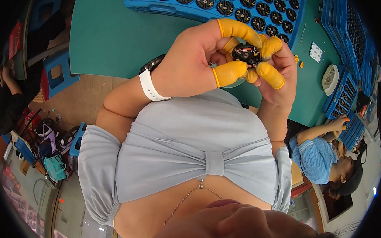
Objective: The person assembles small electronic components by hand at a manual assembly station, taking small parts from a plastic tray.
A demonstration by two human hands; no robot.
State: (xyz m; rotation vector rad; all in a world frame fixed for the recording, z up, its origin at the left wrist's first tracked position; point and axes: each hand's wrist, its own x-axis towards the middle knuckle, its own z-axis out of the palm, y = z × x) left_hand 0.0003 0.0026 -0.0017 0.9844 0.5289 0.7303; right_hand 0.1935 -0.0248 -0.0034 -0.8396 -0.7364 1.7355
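Note:
A round black part (246, 55) with coloured wires and small metal pieces on its face is held above the near edge of the green table (110, 41). My left hand (192, 61) grips it from the left, thumb and fingers closed around its rim. My right hand (282, 72) pinches its right side with thumb and fingers. Yellow finger cots (231, 73) cover fingertips on both hands. Just beyond my hands lies a blue tray (151, 8) with rows of similar round black parts in its pockets. The held part's underside is hidden.
Two small yellow rings (297, 58) and a white card (315, 52) lie right of my hands. Farther right are an oval dish (326, 82) of tiny pieces and stacked blue trays (348, 35). A co-worker in blue (313, 160) sits right; a blue stool (61, 73) stands left.

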